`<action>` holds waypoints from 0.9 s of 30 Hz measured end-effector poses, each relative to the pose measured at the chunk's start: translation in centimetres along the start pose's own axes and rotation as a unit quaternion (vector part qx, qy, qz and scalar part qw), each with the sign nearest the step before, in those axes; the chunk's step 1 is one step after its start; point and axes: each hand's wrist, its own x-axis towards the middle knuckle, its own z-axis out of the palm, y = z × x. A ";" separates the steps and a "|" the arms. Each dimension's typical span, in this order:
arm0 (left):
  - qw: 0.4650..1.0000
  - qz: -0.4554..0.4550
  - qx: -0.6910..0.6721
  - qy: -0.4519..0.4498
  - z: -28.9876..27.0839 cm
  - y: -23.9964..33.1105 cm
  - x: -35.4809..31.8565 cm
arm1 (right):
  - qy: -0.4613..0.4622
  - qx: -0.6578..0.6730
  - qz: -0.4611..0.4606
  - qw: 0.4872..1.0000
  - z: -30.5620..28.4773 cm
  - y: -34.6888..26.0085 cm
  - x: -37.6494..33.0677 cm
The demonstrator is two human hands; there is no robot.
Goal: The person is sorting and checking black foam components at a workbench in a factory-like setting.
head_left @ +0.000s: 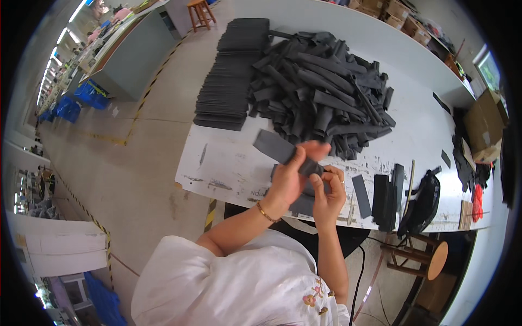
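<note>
A flat dark grey fabric strip (273,145) is held between my two hands above the near edge of the table. My left hand (289,183) grips it near its middle, the thumb lying across the strip and the other fingers blurred by motion. At the strip's right end, my right hand (329,202) pinches the bunched fabric between thumb and fingers. Beneath my hands lie more dark strips (302,205), partly covered by them. Beyond is a big loose heap of dark strips (321,89), with a neat layered stack of flat strips (225,81) to its left.
The white table (212,157) has a raised back panel. To my right lie a single strip (361,195), a dark bundle (384,201) and a black bag (424,195). A wooden stool (435,259) stands at the table's right front, near a hanging black cable (358,277).
</note>
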 end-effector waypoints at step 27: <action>0.968 0.023 0.226 0.108 -4.0 4.7 0.2 | -0.078 0.112 0.226 0.965 -3.4 0.8 0.3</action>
